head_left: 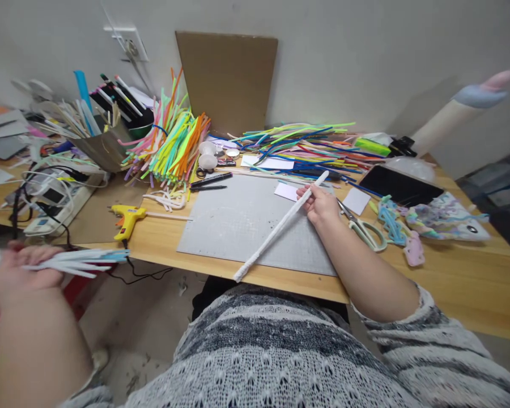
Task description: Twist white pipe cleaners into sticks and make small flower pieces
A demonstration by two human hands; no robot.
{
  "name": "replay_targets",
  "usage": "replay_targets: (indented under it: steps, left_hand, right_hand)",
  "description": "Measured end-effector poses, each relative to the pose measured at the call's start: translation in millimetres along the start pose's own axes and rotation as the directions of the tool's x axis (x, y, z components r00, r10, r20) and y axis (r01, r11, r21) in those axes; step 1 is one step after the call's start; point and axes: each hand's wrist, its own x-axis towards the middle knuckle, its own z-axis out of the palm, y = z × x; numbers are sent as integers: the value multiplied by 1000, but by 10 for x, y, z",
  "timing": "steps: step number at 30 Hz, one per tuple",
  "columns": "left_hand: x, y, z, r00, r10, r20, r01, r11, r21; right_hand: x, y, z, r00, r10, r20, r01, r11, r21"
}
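At the far left, off the table's front edge, my left hand [29,272] is closed around a bunch of white and pale blue pipe cleaners [89,260], slightly blurred. Over the grey cutting mat [221,226], my right hand [318,205] pinches a long white fuzzy stick, like a thick pipe cleaner [276,231], near its upper end. Its lower end slants down toward me past the mat's front edge. Green-handled scissors [368,232] lie beside my right forearm. A small white card [285,191] lies on the mat by my right fingers.
A yellow glue gun [128,220] lies left of the mat. Behind are upright coloured pipe cleaners [174,147], a loose pile of them [297,141] and a brown board [227,79]. A dark phone [402,184] and twisted pipe-cleaner pieces [393,221] lie at right.
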Motion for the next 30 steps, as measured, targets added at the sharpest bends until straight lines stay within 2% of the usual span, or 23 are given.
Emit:
replay_targets:
  steps: [2,3,4,5,7,9,11,12,14,16,21,23,26,28,29,30]
  left_hand:
    - [7,69,191,990,75,117,-44,967,-252]
    - [-2,131,328,963,103,250,-5,930,-367]
    - [-19,204,482,919,70,388,93,918,-386]
    - [-41,281,647,855,41,517,186,906,-381]
    - [-87,422,979,670,-13,742,337,896,-289]
    - [-120,529,1284,483,-39,875,366,917,-161]
    - [-128,616,1549,363,-42,931,304,950,-76]
    - [-122,660,1668,328,-44,944,260,965,-45]
    - [-94,761,1882,296,-40,954,172,985,-12]
    - [-48,882,2075,262,-40,964,137,991,4]
    - [96,1182,2482,48,-73,996,335,941,52]
    - [142,1254,2602,1,-94,996,384,919,87]
    - [168,1281,2732,-16,-91,996,417,905,89]
    - [158,1250,2802,20,-85,996,390,918,70]
    - [150,1224,2837,57,-87,995,350,935,62]
    - [145,1196,2872,114,-89,990,288,956,53]
  right_hand:
    - [2,0,-2,1000,1,3,-1,1000,3]
    - [1,0,-3,1000,2,6,-2,1000,5]
    - [-1,-1,-3,1000,3,8,-3,1000,6]
    - [-3,-1,-3,1000,6,11,-6,1000,8]
    - [-10,0,-2,1000,12,18,-12,1000,10]
    - [-16,2,3,1000,18,24,-19,1000,15]
    - [-18,5,10,999,23,29,-23,999,22]
    - [-18,6,14,999,26,31,-26,999,27]
    - [-17,5,22,999,33,34,-34,999,35]
    - [-17,2,29,999,40,36,-41,998,44]
    - [-29,-9,32,997,53,56,-56,997,59]
    - [-31,-13,32,997,56,62,-60,996,63]
    - [-24,-16,36,996,63,65,-67,996,65]
    - [-15,-16,39,995,71,66,-75,995,64]
    - [-10,-15,39,995,75,67,-79,995,63]
    - [-6,-13,39,995,78,67,-82,995,64]
